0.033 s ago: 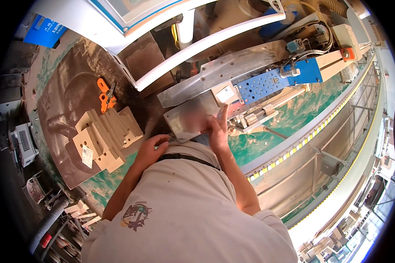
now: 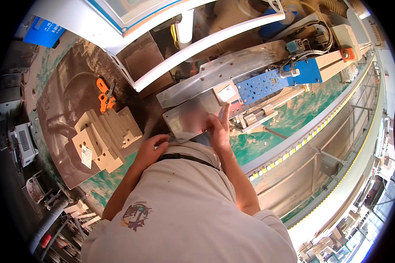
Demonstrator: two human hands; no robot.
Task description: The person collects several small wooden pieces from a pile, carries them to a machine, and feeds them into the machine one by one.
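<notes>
Pale wood shows in the small labelled block [image 2: 220,87], which sits at the near end of the blue perforated plate [image 2: 261,87], its white label [image 2: 227,93] facing up. The block lies beyond the right hand [image 2: 218,131], straight ahead of its outstretched index finger [image 2: 226,112]. The fingertip is at the block's near edge; I cannot tell whether the 2 touch. The right hand's other fingers curl in over the edge of the flat metal plate [image 2: 175,120], and whether they grip anything is hidden.

The left hand [image 2: 152,149] rests loosely bent by the belt [image 2: 180,156], just beside the plate's near left corner and well apart from the block. I cannot tell whether its fingers close on anything. The 2 hands are apart, with the plate's near end between them.

Left of the left hand, a group of stepped wooden pieces [image 2: 102,133] lies on a dusty brown board [image 2: 59,114], and an orange tool [image 2: 104,96] lies just beyond them. A long grey metal slab [image 2: 232,65] runs past the block's far side.
</notes>
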